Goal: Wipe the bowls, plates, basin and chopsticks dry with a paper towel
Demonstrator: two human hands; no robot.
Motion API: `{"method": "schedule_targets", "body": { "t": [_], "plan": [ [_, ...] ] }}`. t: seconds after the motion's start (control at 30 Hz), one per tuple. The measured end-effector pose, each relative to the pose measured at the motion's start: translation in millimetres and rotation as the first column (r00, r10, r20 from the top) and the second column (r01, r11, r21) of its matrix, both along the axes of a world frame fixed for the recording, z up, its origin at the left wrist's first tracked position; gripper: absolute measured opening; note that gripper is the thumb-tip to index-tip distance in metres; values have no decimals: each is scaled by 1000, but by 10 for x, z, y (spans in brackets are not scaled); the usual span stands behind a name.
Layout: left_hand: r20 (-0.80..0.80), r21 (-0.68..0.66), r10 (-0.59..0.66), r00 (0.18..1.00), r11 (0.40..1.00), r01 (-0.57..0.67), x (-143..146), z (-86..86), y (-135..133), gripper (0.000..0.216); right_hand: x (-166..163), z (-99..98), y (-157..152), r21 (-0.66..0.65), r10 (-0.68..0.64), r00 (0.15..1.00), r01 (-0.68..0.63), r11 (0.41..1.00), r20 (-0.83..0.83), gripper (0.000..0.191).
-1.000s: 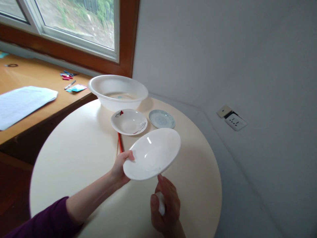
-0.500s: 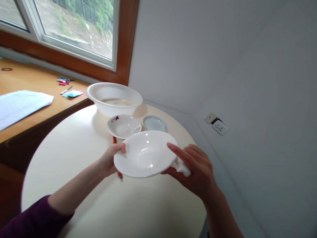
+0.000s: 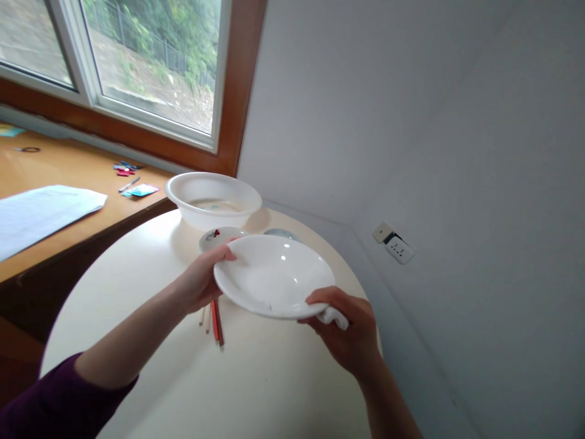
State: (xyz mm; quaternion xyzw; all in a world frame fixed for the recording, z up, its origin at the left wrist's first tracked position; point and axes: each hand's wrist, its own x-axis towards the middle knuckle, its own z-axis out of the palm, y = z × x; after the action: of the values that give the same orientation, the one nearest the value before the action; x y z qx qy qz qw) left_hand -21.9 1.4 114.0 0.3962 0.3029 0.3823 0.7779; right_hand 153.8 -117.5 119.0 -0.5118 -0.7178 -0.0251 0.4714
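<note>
A white deep plate [image 3: 278,274] is held up above the round table, tilted so that its glossy inside shows. My left hand [image 3: 203,277] grips its left rim, thumb on the inner edge. At the lower right rim my right hand [image 3: 350,323] is closed on the plate, with a crumpled white cloth [image 3: 335,317] bunched between the fingers and the plate's underside. Behind the plate lie a white bowl [image 3: 214,238] with a red pattern and a pale blue-grey small plate [image 3: 283,233], both partly covered. Several chopsticks [image 3: 216,323], red and light wood, stick out below it.
A large white basin [image 3: 214,204] with some liquid stands at the back of the round table [image 3: 123,262]. To the left, a wooden desk [image 3: 68,161] holds white paper [image 3: 50,210], a pen [image 3: 129,185] and scissors [image 3: 30,149]. Wall sockets [image 3: 399,249] are at the right.
The plate is tilted differently, its right side lower. My right hand's index finger, earlier stretched over the plate, is now bent at the rim. The view has tipped upward slightly.
</note>
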Motion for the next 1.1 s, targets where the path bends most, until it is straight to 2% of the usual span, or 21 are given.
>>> {"method": "schedule_targets", "body": {
  "t": [0.07, 0.1, 0.13, 0.17, 0.2, 0.23, 0.27, 0.33, 0.4, 0.47, 0.53, 0.67, 0.87, 1.0, 1.1],
  "plan": [
    [49, 27, 32, 998, 999, -33, 64, 41, 62, 42, -30, 37, 62, -72, -49, 983, 37, 997, -176, 16],
    [69, 75, 92, 993, 992, -97, 84, 64, 93, 43, -43, 60, 95, -94, -65, 968, 43, 995, -244, 17],
    [86, 165, 185, 979, 966, -197, 94, 90, 119, 43, -55, 87, 128, -109, -74, 953, 44, 993, -294, 17],
    [105, 286, 289, 952, 908, -307, 92, 120, 136, 42, -68, 115, 160, -122, -79, 942, 41, 992, -327, 18],
    [125, 423, 387, 914, 812, -402, 78, 153, 139, 37, -80, 144, 193, -132, -85, 933, 40, 990, -351, 19],
    [145, 560, 463, 874, 690, -459, 56, 187, 129, 29, -94, 172, 225, -145, -90, 925, 38, 989, -369, 20],
    [162, 687, 513, 843, 554, -470, 30, 222, 106, 22, -110, 198, 258, -158, -94, 919, 35, 987, -384, 21],
    [154, 868, 542, 826, 325, -376, -21, 283, 39, 13, -148, 236, 325, -175, -98, 906, 27, 984, -413, 25],
    [144, 950, 543, 827, 157, -269, -50, 324, -18, 9, -192, 254, 393, -189, -97, 895, 14, 982, -436, 27],
    [158, 974, 556, 816, 49, -222, -56, 341, -33, 7, -232, 254, 453, -194, -98, 888, 10, 981, -450, 28],
    [169, 977, 570, 804, 11, -212, -51, 338, -5, 5, -263, 245, 500, -194, -103, 886, 15, 981, -453, 27],
    [174, 975, 559, 811, 18, -222, -47, 311, 77, 10, -299, 232, 552, -152, -105, 880, 38, 988, -463, 27],
    [227, 966, 540, 811, -20, -257, -73, 292, 125, 11, -341, 225, 581, -89, -101, 889, 68, 994, -447, 25],
    [267, 961, 514, 815, -83, -263, -101, 273, 168, 9, -376, 201, 585, -35, -111, 899, 106, 994, -424, 26],
    [324, 945, 500, 804, -139, -295, -107, 250, 195, 9, -447, 191, 568, 32, -163, 893, 194, 981, -419, 20]
  ]
}}
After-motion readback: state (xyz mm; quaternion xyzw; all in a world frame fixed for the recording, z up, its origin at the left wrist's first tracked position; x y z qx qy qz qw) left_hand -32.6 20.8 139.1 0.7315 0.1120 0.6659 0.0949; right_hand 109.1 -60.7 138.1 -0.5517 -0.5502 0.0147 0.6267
